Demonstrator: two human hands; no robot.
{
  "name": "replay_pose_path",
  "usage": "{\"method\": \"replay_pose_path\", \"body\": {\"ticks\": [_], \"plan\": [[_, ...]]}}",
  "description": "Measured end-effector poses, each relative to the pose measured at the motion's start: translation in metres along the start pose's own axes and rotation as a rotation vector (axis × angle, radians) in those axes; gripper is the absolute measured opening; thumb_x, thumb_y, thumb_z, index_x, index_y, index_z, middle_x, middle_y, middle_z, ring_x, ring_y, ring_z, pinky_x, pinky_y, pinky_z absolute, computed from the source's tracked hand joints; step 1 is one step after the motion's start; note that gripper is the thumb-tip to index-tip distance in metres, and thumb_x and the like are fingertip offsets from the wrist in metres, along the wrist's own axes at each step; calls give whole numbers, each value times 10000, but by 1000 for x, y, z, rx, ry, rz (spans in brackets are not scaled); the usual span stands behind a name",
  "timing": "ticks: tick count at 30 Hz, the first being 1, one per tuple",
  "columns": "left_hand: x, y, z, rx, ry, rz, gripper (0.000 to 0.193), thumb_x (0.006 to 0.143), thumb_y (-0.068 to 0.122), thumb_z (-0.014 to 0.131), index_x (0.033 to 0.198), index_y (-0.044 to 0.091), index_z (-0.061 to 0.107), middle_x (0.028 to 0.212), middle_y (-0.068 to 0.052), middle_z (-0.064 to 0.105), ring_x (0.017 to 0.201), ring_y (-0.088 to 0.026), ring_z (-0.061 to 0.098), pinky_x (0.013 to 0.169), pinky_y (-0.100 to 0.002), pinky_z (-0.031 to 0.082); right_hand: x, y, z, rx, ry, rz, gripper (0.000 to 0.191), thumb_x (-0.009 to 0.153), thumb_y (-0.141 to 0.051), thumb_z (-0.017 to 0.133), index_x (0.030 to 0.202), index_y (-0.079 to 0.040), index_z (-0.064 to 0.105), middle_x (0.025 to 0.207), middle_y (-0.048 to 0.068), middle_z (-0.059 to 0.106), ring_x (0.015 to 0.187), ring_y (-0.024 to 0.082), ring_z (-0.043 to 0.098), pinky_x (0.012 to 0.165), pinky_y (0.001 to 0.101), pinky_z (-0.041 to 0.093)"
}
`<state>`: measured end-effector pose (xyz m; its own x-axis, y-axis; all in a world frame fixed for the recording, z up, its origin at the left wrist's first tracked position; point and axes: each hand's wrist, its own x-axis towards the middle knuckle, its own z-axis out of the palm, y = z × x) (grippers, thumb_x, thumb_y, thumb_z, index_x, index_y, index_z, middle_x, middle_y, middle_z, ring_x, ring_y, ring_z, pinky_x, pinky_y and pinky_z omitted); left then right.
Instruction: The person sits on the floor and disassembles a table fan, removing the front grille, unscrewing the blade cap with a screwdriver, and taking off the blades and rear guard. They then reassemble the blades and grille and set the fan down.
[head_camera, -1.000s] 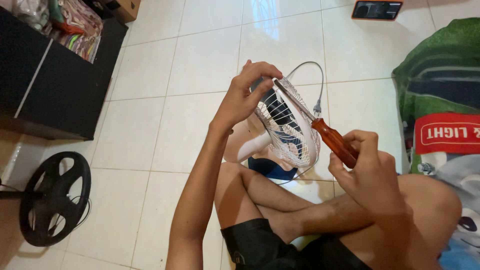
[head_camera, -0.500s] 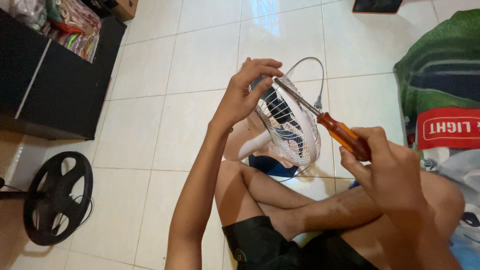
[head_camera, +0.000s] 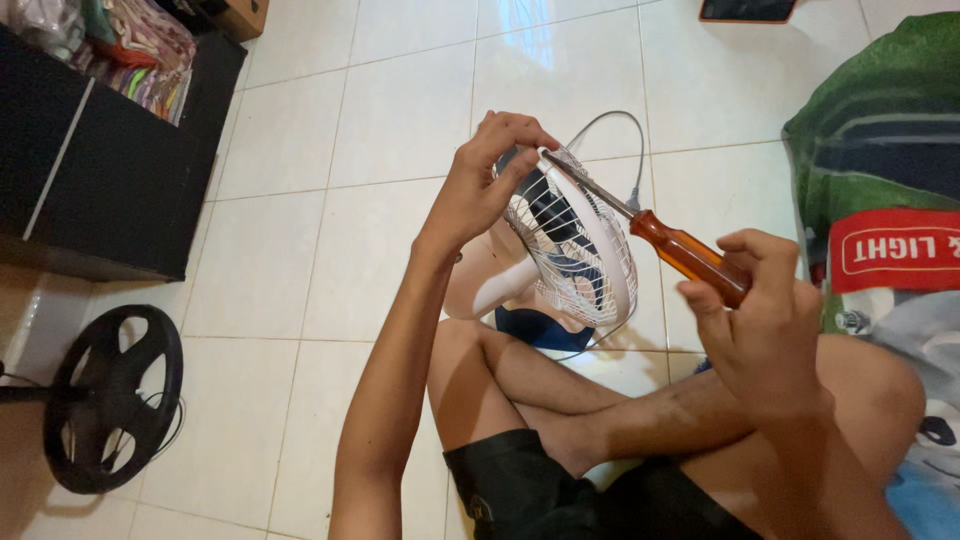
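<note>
I sit cross-legged on a tiled floor with a small white fan (head_camera: 570, 250) standing in front of my legs. My left hand (head_camera: 485, 180) grips the top rim of its wire guard. My right hand (head_camera: 765, 320) holds a screwdriver (head_camera: 690, 255) by its orange handle. The metal shaft runs up and left, and its tip meets the guard's top edge right beside my left fingers. A grey cord (head_camera: 610, 135) loops out behind the fan. Dark blue fan blades show through the guard.
A black round fan base or stand (head_camera: 110, 395) lies on the floor at the left. A low black cabinet (head_camera: 100, 170) holding colourful cloth stands at the far left. A green and red printed sack (head_camera: 880, 190) rests at the right. A dark flat object (head_camera: 745, 8) lies at the top edge.
My right hand and the screwdriver have shifted slightly right and up while the tip stays at the guard's top. My left hand keeps its hold on the rim.
</note>
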<state>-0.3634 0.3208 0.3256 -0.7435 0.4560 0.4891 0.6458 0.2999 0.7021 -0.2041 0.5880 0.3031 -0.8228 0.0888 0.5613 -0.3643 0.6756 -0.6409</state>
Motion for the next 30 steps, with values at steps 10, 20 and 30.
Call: {"method": "replay_pose_path", "body": {"ticks": [10, 20, 30], "plan": [[-1, 3, 2, -3, -1, 1, 115, 1034, 94, 620, 1097, 72, 713, 1093, -61, 692, 1104, -228, 642, 1272, -478, 271, -3, 14, -11, -28, -36, -103, 401, 923, -188, 857, 1169, 24, 621, 938, 144, 701, 755, 220, 720, 649, 294, 550], [-2, 0, 1, -35, 7, -22, 117, 1031, 101, 628, 1112, 69, 707, 1114, -57, 694, 1118, -220, 624, 1187, -433, 377, -3, 0, 2, -157, 16, -135, 446, 870, -235, 816, 1111, 52, 575, 764, 133, 661, 654, 278, 669, 594, 376, 517], [-1, 1, 1, 20, -1, 23, 130, 1038, 113, 613, 1110, 65, 709, 1121, -72, 699, 1121, -238, 655, 1278, -493, 242, 1, 4, -10, -178, -24, -59, 324, 932, -243, 852, 1061, -5, 672, 815, 137, 653, 680, 292, 645, 593, 370, 480]]}}
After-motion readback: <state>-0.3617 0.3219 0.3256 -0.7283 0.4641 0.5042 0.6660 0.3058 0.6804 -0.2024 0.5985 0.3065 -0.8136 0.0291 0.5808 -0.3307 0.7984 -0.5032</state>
